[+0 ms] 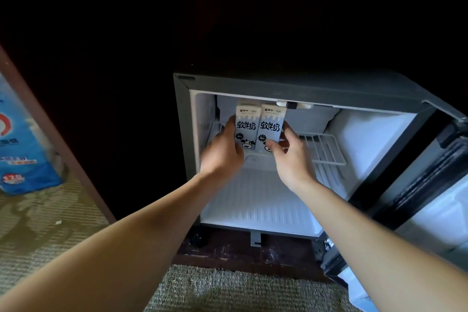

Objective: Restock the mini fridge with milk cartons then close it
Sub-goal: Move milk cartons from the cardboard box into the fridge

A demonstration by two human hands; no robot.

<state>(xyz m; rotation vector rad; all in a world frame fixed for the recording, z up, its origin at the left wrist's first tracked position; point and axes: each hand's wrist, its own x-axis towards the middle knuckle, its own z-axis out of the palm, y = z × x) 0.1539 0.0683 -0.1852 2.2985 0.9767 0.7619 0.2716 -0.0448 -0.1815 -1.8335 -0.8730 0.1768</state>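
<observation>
Both forearms (141,240) are reaching fwd from the bottom of the head view into the open mini fridge (181,134). L hand (222,151) is gripping the left milk carton (245,123), thumb on the front near the base and fingers going round the outer side. R hand (291,157) is gripping the right milk carton (272,123) in the mirror way. Holding them low and from outside is, I think, pressing the 2 cartons together, so they are going in as one block, upright, labels facing out. They are touching side by side over the left part of the wire shelf (326,147), tops close under the fridge ceiling. Hands are hiding the bases, so I cannot tell if the cartons are resting on the shelf already. Placing them at the left is probably leaving room for more. At the right the door (428,185) is standing open, so closing is not yet done. At far left a blue pack (22,149) is standing on the carpet (228,289), w/ no role now.
</observation>
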